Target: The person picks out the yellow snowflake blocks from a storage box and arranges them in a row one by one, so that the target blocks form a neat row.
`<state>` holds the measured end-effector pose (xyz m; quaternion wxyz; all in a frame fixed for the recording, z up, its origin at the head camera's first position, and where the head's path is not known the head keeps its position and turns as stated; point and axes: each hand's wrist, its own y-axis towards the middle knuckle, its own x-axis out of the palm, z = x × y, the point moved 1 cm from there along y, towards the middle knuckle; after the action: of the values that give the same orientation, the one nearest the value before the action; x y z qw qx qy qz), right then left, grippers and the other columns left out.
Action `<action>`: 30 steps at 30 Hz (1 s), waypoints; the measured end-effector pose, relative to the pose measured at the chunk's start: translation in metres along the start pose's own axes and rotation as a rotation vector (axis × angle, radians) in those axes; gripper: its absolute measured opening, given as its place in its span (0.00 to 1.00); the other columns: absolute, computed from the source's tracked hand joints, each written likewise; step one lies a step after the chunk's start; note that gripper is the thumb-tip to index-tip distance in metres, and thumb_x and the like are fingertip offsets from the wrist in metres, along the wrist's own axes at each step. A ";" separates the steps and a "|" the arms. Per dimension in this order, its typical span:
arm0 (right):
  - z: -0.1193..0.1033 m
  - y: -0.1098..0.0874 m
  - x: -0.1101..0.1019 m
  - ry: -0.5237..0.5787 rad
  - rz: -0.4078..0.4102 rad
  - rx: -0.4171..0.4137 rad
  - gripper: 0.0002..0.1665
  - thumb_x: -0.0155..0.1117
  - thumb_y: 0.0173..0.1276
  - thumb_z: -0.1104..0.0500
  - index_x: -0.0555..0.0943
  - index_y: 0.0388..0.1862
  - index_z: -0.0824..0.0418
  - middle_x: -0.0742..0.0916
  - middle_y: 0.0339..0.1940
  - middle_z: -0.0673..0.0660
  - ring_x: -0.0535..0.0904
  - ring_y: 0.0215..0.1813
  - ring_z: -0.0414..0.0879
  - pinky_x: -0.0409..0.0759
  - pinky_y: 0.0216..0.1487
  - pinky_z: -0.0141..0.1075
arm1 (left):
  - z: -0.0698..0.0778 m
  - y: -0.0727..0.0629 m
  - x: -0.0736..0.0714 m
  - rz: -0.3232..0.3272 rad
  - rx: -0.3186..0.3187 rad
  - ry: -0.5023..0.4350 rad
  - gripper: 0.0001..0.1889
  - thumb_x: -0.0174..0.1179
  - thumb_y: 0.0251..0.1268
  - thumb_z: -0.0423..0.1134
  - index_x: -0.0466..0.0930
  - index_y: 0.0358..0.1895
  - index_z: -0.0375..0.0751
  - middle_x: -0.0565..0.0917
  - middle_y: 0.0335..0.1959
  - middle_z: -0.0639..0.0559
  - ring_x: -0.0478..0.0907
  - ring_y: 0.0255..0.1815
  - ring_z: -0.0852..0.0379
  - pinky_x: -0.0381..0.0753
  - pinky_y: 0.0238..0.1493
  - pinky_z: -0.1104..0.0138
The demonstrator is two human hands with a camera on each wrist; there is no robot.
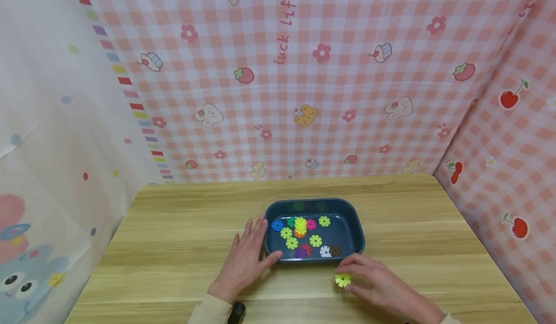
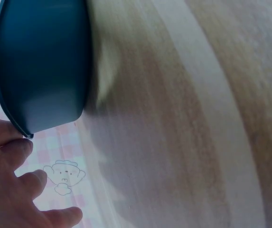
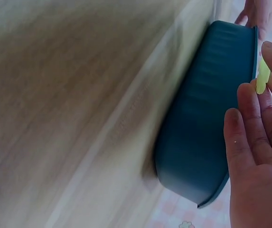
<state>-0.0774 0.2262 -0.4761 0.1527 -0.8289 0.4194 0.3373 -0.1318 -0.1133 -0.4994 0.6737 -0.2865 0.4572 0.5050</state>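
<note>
A dark blue tray (image 1: pixel 347 232) holds several flower-like notched plastic discs, many of them yellow-green. Along its left end lies my left hand (image 1: pixel 244 262), fingers spread and extended, the thumb at the near left corner. The left wrist view has its fingertips right at the rim of the tray (image 2: pixel 41 61). Just in front of the tray's near right side, my right hand (image 1: pixel 375 281) pinches a yellow notched disc (image 1: pixel 342 280) between thumb and fingers. From the right wrist, that disc (image 3: pixel 263 77) appears edge-on beside the tray wall (image 3: pixel 202 104).
Inside the tray are a blue disc (image 1: pixel 277 225), a white disc (image 1: pixel 325 251), a brown disc (image 1: pixel 335 251) and a small pile of yellow discs (image 1: pixel 300 225). The wooden table (image 1: pixel 195 222) meets a checked pink cloth (image 1: pixel 278 97) behind.
</note>
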 end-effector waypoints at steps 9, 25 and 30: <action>0.000 0.005 0.014 0.024 -0.071 -0.025 0.20 0.64 0.77 0.45 0.85 0.62 0.49 0.82 0.58 0.41 0.78 0.55 0.36 0.83 0.57 0.33 | 0.001 -0.001 0.000 -0.003 -0.006 -0.006 0.48 0.55 0.73 0.66 0.53 0.84 0.39 0.54 0.84 0.43 0.46 0.84 0.38 0.53 0.76 0.33; -0.016 0.027 0.039 -0.082 -0.162 -0.089 0.19 0.64 0.78 0.47 0.83 0.64 0.48 0.85 0.60 0.41 0.80 0.60 0.37 0.82 0.62 0.39 | 0.001 -0.002 -0.001 0.000 -0.011 -0.022 0.48 0.55 0.73 0.67 0.51 0.84 0.41 0.53 0.85 0.45 0.45 0.85 0.39 0.51 0.78 0.34; -0.014 0.033 0.047 -0.082 -0.208 -0.050 0.20 0.66 0.76 0.49 0.83 0.65 0.46 0.85 0.60 0.39 0.79 0.59 0.35 0.81 0.63 0.39 | 0.002 -0.001 -0.002 -0.005 -0.019 -0.024 0.47 0.55 0.74 0.67 0.51 0.84 0.42 0.53 0.85 0.44 0.45 0.85 0.39 0.50 0.78 0.34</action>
<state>-0.0783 0.1708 -0.4970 0.1832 -0.8570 0.3159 0.3636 -0.1298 -0.1128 -0.4968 0.6779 -0.2877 0.4435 0.5109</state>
